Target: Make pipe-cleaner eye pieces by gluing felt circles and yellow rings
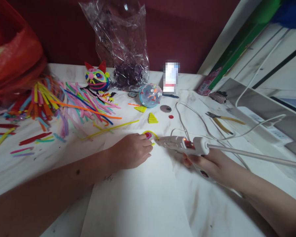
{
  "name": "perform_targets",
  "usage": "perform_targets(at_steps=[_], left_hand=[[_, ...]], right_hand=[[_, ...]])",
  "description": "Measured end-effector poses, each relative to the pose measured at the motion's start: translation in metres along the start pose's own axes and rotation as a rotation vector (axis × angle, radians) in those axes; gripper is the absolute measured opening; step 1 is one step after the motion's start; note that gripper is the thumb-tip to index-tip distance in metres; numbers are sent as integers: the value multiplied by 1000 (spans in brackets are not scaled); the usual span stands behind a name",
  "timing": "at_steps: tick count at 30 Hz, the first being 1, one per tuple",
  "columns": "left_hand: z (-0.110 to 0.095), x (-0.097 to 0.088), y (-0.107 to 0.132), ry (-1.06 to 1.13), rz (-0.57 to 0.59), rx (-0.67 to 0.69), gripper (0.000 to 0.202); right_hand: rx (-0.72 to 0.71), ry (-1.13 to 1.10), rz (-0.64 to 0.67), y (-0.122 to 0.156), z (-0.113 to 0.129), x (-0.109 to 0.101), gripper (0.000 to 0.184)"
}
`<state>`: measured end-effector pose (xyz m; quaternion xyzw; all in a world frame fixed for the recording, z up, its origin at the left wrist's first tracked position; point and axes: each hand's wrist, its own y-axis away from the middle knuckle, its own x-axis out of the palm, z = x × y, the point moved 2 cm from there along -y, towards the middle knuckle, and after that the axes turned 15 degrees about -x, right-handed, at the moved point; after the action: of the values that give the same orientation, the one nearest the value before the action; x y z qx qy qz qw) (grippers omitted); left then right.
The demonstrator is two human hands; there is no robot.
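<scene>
Gluing step: the person appears to be applying hot glue to a small rounded piece of concentric red, pink and yellow strips [148, 134].
Left hand: the left hand [132, 151] rests over a white paper sheet [138, 197], fingers bunched close together and seemingly pinching the piece; their exact contact is hidden.
Right hand: the right hand [212, 161] has its fingers wrapped around the handle of a white plastic glue gun [199, 145].
Rounded piece: at the left fingertips, partly covered by them, with 1 yellow strip end curving out toward the gun.
Nozzle: blurred, just beside that strip end; touching or apart cannot be told.
Next move: probably calls for a steady left hold and a careful bead, fingers clear of the hot tip.
Beyond: 2 yellow ribbed wedge-shaped pieces [153, 118] lie on the white marbled surface [199, 210].
</scene>
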<state>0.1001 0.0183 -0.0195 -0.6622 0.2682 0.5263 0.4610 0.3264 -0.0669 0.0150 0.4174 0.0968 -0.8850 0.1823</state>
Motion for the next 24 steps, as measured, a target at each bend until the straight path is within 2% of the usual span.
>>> perform_targets(at_steps=[9,24], left_hand=[[1,-3,0,-65,-19,-16,21],[3,-3,1,-66,-33,-10,20]], right_hand=[[14,0,-11,-1,5,-1,36],[15,-4,-7,0,3,-3,36]])
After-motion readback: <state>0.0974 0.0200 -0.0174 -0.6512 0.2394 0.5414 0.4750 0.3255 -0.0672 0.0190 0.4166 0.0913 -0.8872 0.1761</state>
